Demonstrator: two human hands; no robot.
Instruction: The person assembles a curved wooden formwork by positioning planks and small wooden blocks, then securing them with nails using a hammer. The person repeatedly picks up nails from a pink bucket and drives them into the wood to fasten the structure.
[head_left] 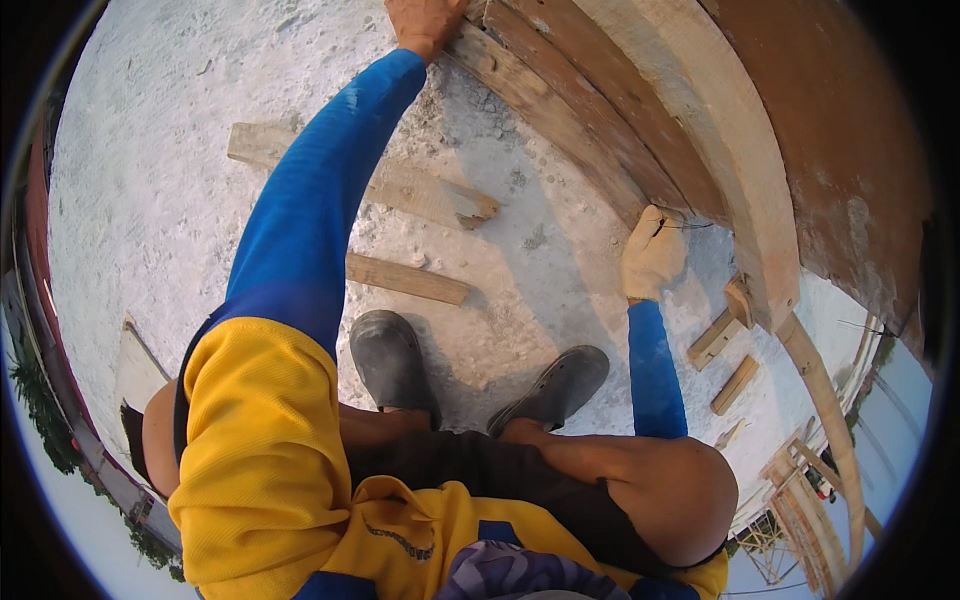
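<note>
My bare left hand (425, 24) reaches to the far end of a wooden board (555, 105) at the base of the formwork panel. Its fingers are cut off by the top edge of the view. My right hand (653, 255), in a cream work glove, is closed in a fist at the near lower corner of that board. A thin dark wire (692, 226) sticks out beside the gloved fingers and crosses them. Brown plywood (840, 130) stands on the right, with a pale timber strip (725, 120) running along it.
A wide plank (425, 195) and a narrower piece of wood (405, 279) lie on the dusty pale ground. Short wood blocks (735, 385) lie right of my right arm. A timber prop (825, 410) leans at the right. My shoes (390, 360) stand between the planks and me.
</note>
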